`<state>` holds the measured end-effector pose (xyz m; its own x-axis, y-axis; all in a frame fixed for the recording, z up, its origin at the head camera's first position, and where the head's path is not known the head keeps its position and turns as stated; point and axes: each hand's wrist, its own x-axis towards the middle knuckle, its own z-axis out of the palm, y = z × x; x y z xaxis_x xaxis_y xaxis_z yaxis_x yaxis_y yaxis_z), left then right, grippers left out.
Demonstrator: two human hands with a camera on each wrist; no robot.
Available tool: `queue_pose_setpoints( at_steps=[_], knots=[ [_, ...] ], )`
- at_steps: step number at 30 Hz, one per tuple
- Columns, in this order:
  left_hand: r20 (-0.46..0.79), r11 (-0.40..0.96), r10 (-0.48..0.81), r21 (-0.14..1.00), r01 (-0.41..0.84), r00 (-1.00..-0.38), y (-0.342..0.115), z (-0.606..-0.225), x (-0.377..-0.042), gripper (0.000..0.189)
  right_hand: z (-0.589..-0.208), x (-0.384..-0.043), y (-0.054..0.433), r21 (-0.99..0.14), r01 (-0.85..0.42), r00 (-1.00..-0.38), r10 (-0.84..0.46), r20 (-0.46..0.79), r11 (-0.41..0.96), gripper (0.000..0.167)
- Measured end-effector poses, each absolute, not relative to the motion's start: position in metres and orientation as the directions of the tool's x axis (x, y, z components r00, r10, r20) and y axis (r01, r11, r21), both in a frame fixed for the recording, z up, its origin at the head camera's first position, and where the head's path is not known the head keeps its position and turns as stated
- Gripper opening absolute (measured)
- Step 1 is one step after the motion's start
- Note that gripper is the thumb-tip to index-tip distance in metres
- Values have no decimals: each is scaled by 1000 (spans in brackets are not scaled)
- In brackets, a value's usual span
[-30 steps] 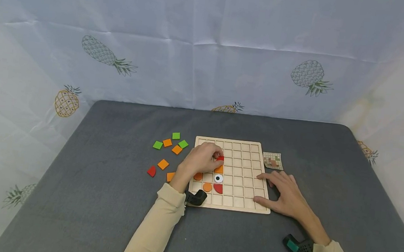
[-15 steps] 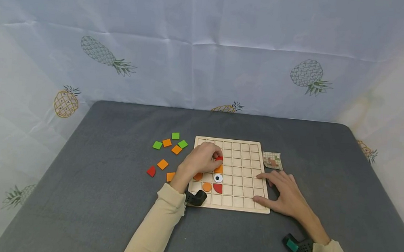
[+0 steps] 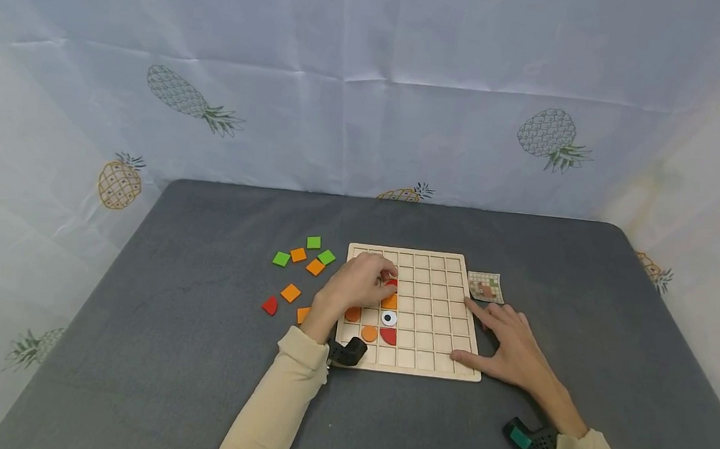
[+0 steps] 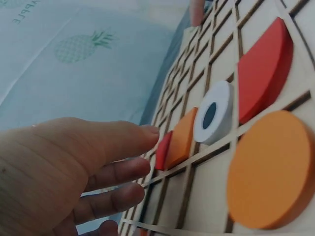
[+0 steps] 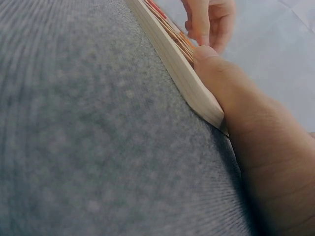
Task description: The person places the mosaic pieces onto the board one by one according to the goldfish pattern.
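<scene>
The left hand (image 3: 361, 281) is over the upper left part of the wooden grid board (image 3: 431, 325). Its thumb and fingertips are at a small red tile (image 4: 163, 151), which lies between them in the head view; the tile's full shape is hidden. Beside that tile sit an orange tile (image 4: 180, 140), a white disc with a black dot (image 3: 388, 318) and a red quarter-circle tile (image 3: 388, 336). Two orange discs, one of them (image 3: 370, 334) near the left wrist, also lie on the board. With fingers spread, the right hand (image 3: 507, 347) rests its thumb and index finger at the board's right edge.
Left of the board, several loose tiles lie on the grey table (image 3: 127, 347): green squares such as one green tile (image 3: 281, 259), orange squares such as one orange tile (image 3: 290, 292), and a red piece (image 3: 270, 305). A small pattern card (image 3: 485, 286) lies right of the board.
The right index finger has shifted up and outward, from the board's face to its right edge. The left hand stays almost still at the red tile.
</scene>
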<state>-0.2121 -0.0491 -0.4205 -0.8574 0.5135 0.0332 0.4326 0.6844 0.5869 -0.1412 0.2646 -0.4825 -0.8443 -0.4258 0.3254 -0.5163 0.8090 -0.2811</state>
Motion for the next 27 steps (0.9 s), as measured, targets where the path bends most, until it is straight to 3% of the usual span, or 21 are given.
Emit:
queue_pose_setpoints(
  at_steps=[9, 19, 24, 27],
  knots=[
    [8, 662, 493, 646, 381, -870, -72, -402, -207, 31, -484, -143, 265, -274, -524, -839, -432, 330, 807, 100],
    [41, 704, 488, 572, 421, -872, -117, -385, -191, 33, -484, -141, 264, -311, -501, -860, -423, 286, 808, 104],
    [43, 758, 429, 526, 385, -902, -154, -384, -184, 34, -482, -141, 264, -338, -474, -877, -402, 263, 813, 113],
    [26, 796, 393, 490, 354, -919, -174, -386, -181, 35, -482, -143, 264, -343, -480, -873, -403, 274, 808, 107]
  ],
)
